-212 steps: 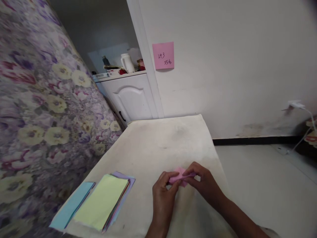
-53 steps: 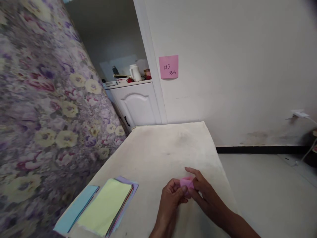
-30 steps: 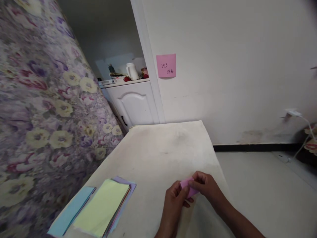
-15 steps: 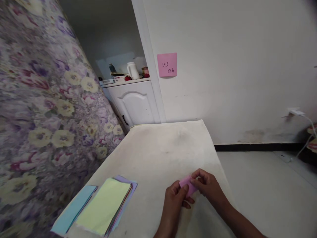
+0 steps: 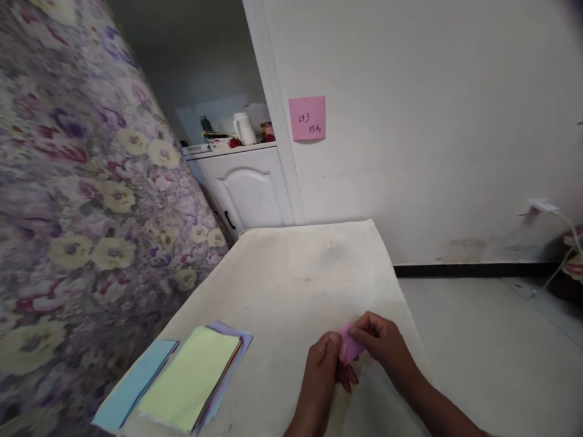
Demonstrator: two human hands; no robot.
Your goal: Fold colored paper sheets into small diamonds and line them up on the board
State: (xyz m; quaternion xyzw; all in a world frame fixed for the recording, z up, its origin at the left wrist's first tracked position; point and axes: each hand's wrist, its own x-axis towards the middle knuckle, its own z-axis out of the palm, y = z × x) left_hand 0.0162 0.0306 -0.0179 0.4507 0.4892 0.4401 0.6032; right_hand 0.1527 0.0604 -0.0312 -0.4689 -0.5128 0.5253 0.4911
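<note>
A small folded piece of pink paper [image 5: 350, 347] is held between both hands, over the near right part of the cloth-covered table [image 5: 291, 291]. My left hand [image 5: 324, 364] grips its left edge, thumb on top and the other fingers curled below. My right hand [image 5: 380, 337] pinches its upper right side between thumb and forefinger. The fingers hide part of the paper, so its full folded shape does not show.
At the table's left lie a stack of coloured paper topped by a pale yellow sheet [image 5: 195, 376] and some blue paper [image 5: 136, 382]. A floral curtain [image 5: 113, 200] hangs along the left. A pink note [image 5: 307, 118] is stuck on the wall behind; a white cabinet [image 5: 248, 191] stands beside it.
The left thumb has moved up to the paper's upper left edge. The pink paper has turned and shows a narrower, more pointed shape. The right hand stays nearly in place.
</note>
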